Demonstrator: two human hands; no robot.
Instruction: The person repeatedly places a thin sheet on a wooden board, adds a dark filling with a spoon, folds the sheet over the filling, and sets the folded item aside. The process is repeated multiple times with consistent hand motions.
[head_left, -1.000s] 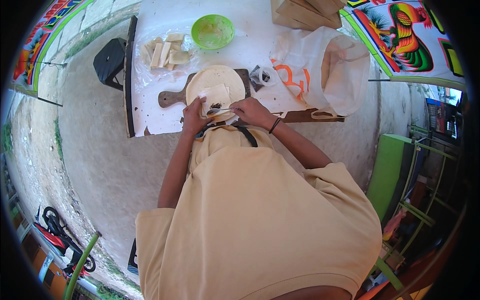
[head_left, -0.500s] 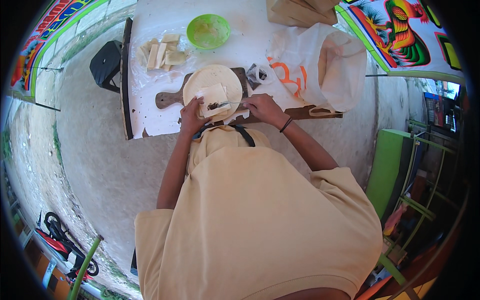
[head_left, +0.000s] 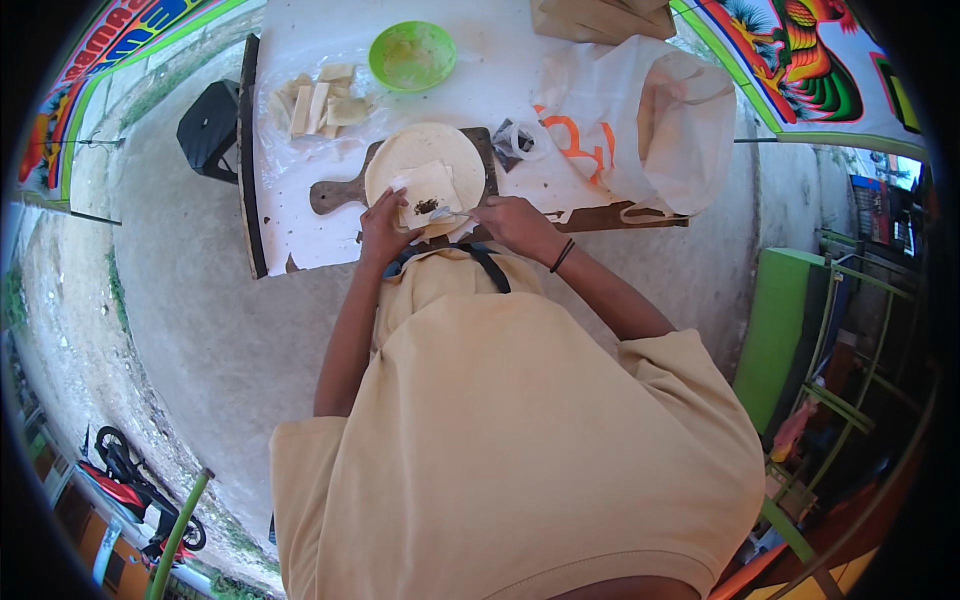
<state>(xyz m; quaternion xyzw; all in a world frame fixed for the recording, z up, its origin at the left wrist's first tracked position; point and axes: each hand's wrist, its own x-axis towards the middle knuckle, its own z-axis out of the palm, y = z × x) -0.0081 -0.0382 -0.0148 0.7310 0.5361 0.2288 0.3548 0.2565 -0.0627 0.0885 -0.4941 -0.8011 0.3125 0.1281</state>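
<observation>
A round, pale wooden board (head_left: 420,145) lies on a dark wooden paddle board (head_left: 337,196) near the table's front edge. On it rest square, pale wrapper sheets (head_left: 432,182), slightly fanned out. A small heap of dark brown filling (head_left: 427,207) sits on the top sheet. My left hand (head_left: 384,228) grips the left lower edge of the sheets, fingers at the side and thumb toward the front. My right hand (head_left: 518,226) is closed round the handle of a small metal spoon (head_left: 449,213), its tip beside the filling.
Behind the boards stands a green bowl (head_left: 412,57) with pale residue. Folded pale wrappers (head_left: 320,105) lie on clear plastic at the left. To the right are a small dark packet (head_left: 513,147) and a white plastic bag (head_left: 640,130). A black stool (head_left: 210,130) stands left of the table (head_left: 300,235).
The spoon's tip has drawn back to the right, off the filling, as my right hand shifted slightly left and down. My left hand stays at the sheets.
</observation>
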